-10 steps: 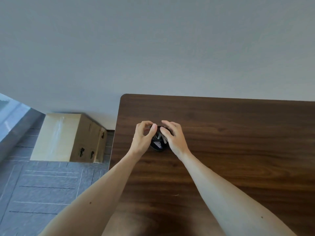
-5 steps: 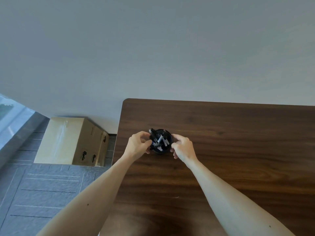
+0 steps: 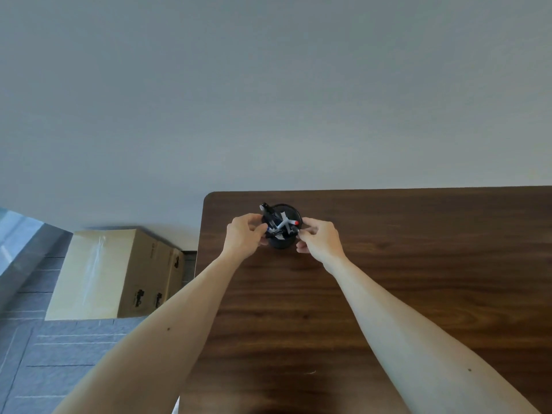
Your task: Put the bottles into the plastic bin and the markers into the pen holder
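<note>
A round black pen holder (image 3: 281,242) stands near the far left corner of the dark wooden table (image 3: 388,294). Several markers (image 3: 282,224) lean crossed inside it; one has a red cap, another a black cap sticking out at the upper left. My left hand (image 3: 245,234) grips the holder's left side, fingers curled at its rim. My right hand (image 3: 322,239) pinches its right side. No bottles and no plastic bin are in view.
A cardboard box (image 3: 116,273) sits on the grey tiled floor left of the table. A plain pale wall rises behind the table's far edge. A window frame (image 3: 18,243) shows at the far left.
The hands slid from covering the holder's top to gripping its sides, so the markers now show. The holder sits closer to the table's far edge than before.
</note>
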`<state>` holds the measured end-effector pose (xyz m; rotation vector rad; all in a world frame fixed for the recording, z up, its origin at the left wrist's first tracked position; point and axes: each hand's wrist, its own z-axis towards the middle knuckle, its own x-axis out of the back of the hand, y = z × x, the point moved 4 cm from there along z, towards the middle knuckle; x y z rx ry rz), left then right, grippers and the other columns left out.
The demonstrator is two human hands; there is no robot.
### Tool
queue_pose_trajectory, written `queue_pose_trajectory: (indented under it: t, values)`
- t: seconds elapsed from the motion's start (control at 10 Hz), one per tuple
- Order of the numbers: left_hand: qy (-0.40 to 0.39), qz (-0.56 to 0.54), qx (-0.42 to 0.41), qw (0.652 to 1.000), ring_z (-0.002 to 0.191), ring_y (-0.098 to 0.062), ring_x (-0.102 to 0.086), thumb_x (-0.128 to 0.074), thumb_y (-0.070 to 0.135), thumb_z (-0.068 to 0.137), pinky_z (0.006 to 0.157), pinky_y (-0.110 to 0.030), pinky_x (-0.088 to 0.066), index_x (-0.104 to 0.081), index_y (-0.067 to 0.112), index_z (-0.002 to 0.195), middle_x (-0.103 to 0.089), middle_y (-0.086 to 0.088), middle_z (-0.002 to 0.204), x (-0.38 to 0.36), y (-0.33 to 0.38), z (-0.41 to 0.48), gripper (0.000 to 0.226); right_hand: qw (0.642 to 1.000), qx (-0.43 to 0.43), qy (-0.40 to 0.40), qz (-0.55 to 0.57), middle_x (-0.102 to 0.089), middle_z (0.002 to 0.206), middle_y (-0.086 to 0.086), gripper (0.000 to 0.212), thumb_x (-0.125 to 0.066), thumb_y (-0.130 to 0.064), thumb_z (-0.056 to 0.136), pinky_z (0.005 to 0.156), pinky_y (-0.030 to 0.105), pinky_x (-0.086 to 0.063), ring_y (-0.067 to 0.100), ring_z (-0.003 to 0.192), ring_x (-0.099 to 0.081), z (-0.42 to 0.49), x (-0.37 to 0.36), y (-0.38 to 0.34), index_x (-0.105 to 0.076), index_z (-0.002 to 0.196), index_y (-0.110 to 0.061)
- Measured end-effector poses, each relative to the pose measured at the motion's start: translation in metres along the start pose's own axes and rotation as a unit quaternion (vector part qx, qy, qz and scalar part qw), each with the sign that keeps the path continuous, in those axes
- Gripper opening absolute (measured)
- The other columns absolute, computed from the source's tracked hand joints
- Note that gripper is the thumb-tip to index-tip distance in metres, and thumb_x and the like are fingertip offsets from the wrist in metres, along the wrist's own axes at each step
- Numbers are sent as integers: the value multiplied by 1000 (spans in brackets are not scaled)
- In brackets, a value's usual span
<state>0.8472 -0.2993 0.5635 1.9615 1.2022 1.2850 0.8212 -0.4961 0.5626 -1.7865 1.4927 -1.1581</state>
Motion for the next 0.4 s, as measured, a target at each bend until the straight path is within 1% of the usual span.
queue_pose_trajectory:
  t: [0.1,0.2,0.3,0.4]
  values:
    - [0,-1,2,1000,63,-12,-75,-64,15,96,71,-31,-62,-64,11,127,-74,-5,100,-2,4,7,31,1000,-8,1,5,-74,90,10,40,-59,-3,96,64,30,-62,15,66,-69,4,2,-4,-61,135,-13]
    - [2,11,-3,1000,60,-9,-74,-66,22,95,70,-30,-61,-66,14,122,-75,-2,95,-1,7,3,28,1000,-20,-6,7,-72,93,9,43,-62,-7,96,64,29,-62,15,66,-68,2,5,-5,-57,138,-11]
    - [7,25,0,1000,57,-8,-73,-67,32,93,71,-30,-60,-67,19,119,-73,2,88,8,7,-4,29,1000,-24,13,-13,-71,90,7,45,-62,-11,95,65,29,-62,16,65,-69,-3,13,-5,-53,140,-10]
    - [43,34,-16,998,58,-10,-72,-65,35,94,61,-24,-54,-68,20,114,-74,1,90,33,14,-15,25,997,8,75,-30,-71,85,2,36,-61,-13,95,61,24,-60,13,58,-67,-19,38,-21,-63,130,-12]
